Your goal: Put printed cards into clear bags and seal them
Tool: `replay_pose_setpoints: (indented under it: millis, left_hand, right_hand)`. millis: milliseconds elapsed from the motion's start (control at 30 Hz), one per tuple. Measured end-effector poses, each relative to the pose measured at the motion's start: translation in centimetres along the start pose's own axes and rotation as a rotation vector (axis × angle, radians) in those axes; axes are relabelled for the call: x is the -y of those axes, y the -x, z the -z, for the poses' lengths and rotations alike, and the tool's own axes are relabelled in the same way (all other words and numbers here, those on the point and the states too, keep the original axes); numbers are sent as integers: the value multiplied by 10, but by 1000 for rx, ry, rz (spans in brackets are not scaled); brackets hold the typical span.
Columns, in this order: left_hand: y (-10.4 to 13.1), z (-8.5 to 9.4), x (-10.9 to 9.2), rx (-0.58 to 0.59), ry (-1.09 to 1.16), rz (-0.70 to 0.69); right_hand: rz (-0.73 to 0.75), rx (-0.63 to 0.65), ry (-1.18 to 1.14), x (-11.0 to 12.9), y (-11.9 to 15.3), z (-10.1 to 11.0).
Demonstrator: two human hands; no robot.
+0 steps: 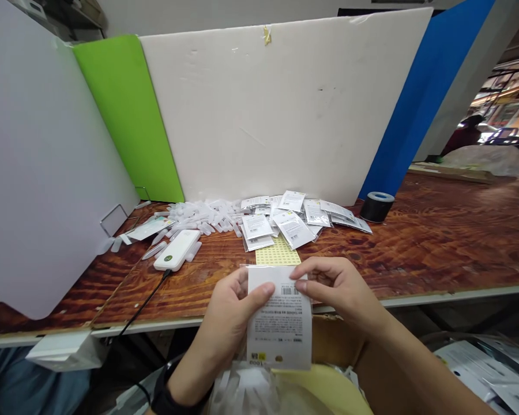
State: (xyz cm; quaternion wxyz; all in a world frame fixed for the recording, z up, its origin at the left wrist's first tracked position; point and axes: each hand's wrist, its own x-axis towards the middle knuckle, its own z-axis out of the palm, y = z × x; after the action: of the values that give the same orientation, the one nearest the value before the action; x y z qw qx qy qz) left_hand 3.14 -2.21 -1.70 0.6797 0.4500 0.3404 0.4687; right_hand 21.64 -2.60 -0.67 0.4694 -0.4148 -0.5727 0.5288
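Two bare hands hold and touch a white, rectangular printed card in a clear plastic sleeve (279, 328) at the lower centre of the frame. The left hand (236, 308) grips its left side, thumb flat on the printed face and the other fingers behind. The right hand (343, 285) has thumb and index finger narrowly spaced, their tips over the card's upper right corner beside a barcode; whether they pinch anything I cannot tell.

The card overlaps the front edge of a reddish-brown, wood-grained table (450, 242). Just above its top edge lies a pale yellow sheet of small dots (277, 252), partly under a loose pile of sleeved white cards (294, 227). The widest bare stretch of wood runs across the right of the frame, past a black roll with a pale blue core (376, 208).

Left of centre, translucent white plastic tubes (207, 216) form a jumbled heap; below them rests a smooth, round-cornered white power bank (177, 249) with a black cable (145, 302). A matte, scuffed white board (263, 115) closes off the back, between a lime-green panel (130, 115) and a blue panel (428, 98). At the bottom centre, a brown cardboard box (337, 340) sits below the hands.
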Motion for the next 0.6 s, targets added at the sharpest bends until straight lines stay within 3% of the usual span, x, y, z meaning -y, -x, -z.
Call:
replay_pose_setpoints:
  millis: [233, 433, 600]
  left_hand:
    - [3, 3, 4, -69, -91, -2]
    - [5, 2, 3, 30, 37, -5]
    - [8, 2, 3, 35, 58, -18]
  right_hand:
    - [7, -35, -8, -7, 1, -14]
    - [-22, -66, -74, -9, -2, -17]
    - [-6, -49, -95, -8, -1, -17]
